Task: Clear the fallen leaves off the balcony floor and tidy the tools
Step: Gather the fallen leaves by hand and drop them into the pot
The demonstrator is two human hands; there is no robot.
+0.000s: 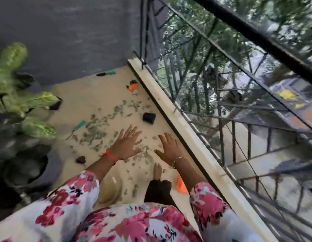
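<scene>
Several small green fallen leaves [101, 130] lie scattered over the beige balcony floor [92, 95]. My left hand [126, 144] and my right hand [169, 148] hang over the leaves, palms down, fingers spread, holding nothing. A green-handled tool [78, 127] lies on the floor left of the leaves. Another green-handled tool with a dark blade [106, 73] rests by the far wall. An orange and black glove [133, 86] lies near the ledge. A second orange item [181, 186] sits by my right forearm.
Potted plants [17, 95] crowd the left side. A small black pot [149, 117] stands near the stone ledge [169, 109]. A metal railing [239, 95] runs along the right. A beige bowl-like container [110, 189] sits beside my bare foot [157, 172]. A dark lump [80, 159] lies left.
</scene>
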